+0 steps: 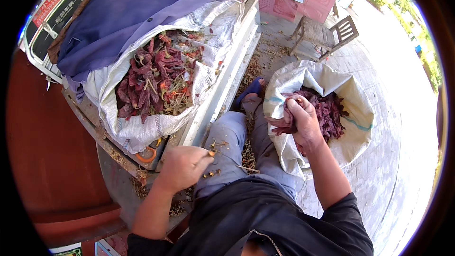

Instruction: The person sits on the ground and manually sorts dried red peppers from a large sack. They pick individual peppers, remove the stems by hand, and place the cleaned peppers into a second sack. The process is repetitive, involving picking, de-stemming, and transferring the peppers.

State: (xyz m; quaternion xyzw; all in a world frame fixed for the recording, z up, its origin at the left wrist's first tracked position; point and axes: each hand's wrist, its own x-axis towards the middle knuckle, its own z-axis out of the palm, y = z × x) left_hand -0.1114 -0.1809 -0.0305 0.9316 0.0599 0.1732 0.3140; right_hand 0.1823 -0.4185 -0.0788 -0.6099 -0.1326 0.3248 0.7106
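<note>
My right hand [304, 119] is closed around several dark red dried chili peppers [284, 123], held over an upright woven sack [359, 103] with its rim turned open. More dried chilies [330, 115] lie inside that sack. Over my left thigh, my left hand [186, 165] has its fingertips pinched on a small orange-yellow bit [212, 153], perhaps a chili stem; the hand is slightly blurred. To the left, a white woven sack [142, 133] lies open on a flat vehicle bed, showing whole dried chilies [142, 78] mixed with stems, leaves and red scraps.
A blue-purple garment [117, 21] covers the back of the left sack. Orange-handled scissors [147, 154] lie near the vehicle bed's corner [156, 170]. Beyond the right sack stands a wooden chair [320, 35]. Stem scraps [249, 156] litter the ground between my legs and my trousers.
</note>
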